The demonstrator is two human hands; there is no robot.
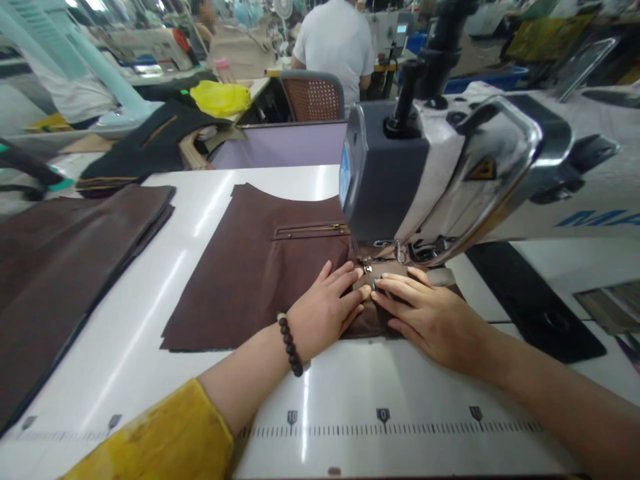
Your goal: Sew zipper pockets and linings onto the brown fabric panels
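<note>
Head view: at far left a brown stack (75, 260) lies on the white counter (200, 413). To its right the brown panel (220, 293) lies flat, a zipper (313, 231) set across its upper part, its right end running under the sewing machine (385, 173). The left hand (323, 310) rests on that end, fingers (356, 297) stretched out and pressing down, clasping nothing. A tan piece (393, 268) lies on the panel just ahead of the fingertips, close to the needle area. The right hand (430, 317) meets it from the other side, its fingers also extended flat on the work; whether they pinch a bit of material cannot be told.

The left forearm reaches in from lower left, with a yellow sleeve (165, 440) and a dark bracelet (290, 347); the bare right forearm slants in from lower right. Behind the machine, a blue bin (485, 80) shows, its contents unclear.
</note>
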